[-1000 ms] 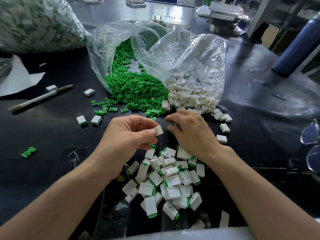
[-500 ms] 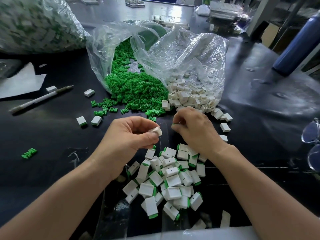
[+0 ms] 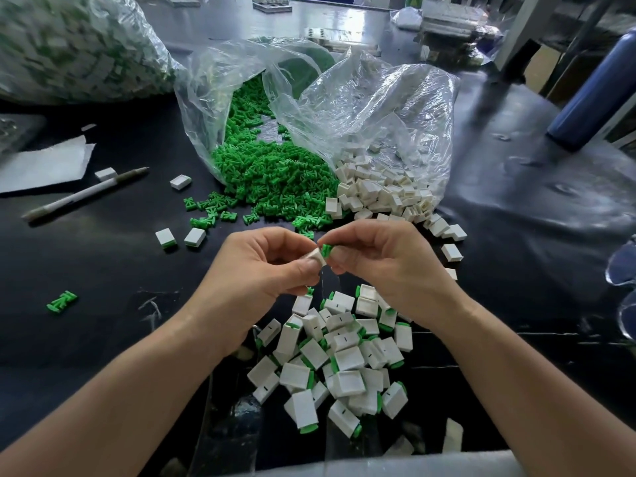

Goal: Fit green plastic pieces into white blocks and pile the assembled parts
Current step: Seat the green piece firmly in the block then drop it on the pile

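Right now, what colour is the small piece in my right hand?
Green; the piece shows best in the head view.

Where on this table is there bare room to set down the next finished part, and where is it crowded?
Bare black table lies left of the left hand, between the pen and the stray green piece. More bare surface lies right of the right hand. Crowded: the finished pile below the hands, and the bags' spill.

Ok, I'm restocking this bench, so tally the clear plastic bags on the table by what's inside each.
Bag of green pieces: 1
Bag of white blocks: 1
Bag of mixed white-and-green parts (blurred, far left): 1
Total: 3
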A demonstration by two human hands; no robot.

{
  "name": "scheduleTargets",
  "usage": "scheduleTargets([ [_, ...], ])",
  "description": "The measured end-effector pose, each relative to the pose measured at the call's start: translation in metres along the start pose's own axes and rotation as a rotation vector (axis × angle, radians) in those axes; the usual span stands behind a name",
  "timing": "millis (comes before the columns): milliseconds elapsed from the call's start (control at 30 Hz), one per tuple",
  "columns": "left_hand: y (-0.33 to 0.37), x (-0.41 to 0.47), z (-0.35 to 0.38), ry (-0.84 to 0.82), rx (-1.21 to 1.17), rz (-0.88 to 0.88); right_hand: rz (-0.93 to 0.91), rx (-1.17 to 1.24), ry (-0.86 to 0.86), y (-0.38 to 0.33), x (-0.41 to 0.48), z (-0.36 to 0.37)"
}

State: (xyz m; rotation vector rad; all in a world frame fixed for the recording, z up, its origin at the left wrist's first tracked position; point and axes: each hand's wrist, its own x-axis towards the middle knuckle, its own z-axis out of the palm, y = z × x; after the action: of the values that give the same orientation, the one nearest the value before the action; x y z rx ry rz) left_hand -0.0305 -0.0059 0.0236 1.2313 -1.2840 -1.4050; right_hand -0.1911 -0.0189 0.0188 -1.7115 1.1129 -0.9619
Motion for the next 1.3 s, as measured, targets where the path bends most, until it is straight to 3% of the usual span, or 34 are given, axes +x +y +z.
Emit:
scheduleTargets([
  [400,-0.002,0.000,-0.001,0.024,0.059,0.025,-0.027,-0.126,0.027,0.004,-0.003,0.003],
  [567,0.000,0.000,-0.002,0.005,0.040,0.053,0.058,-0.021,0.020,0.003,-0.003,0.002],
  [800,0.001,-0.001,-0.003,-0.087,0.048,0.044,-0.012,-0.356,-0.073,-0.003,-0.007,0.005],
  [1100,-0.006,-0.002,-0.007,-0.179,0.377,0.182,-0.201,-0.732,-0.247,-0.009,-0.010,-0.001],
  [1200,-0.001,-0.003,-0.008,-0.181,0.296,0.223,-0.259,-0.645,-0.167,-0.005,-0.009,-0.001],
  [1300,0.005,-0.002,-0.009,-0.142,0.142,0.237,-0.155,-0.287,-0.042,-0.004,-0.008,0.000],
])
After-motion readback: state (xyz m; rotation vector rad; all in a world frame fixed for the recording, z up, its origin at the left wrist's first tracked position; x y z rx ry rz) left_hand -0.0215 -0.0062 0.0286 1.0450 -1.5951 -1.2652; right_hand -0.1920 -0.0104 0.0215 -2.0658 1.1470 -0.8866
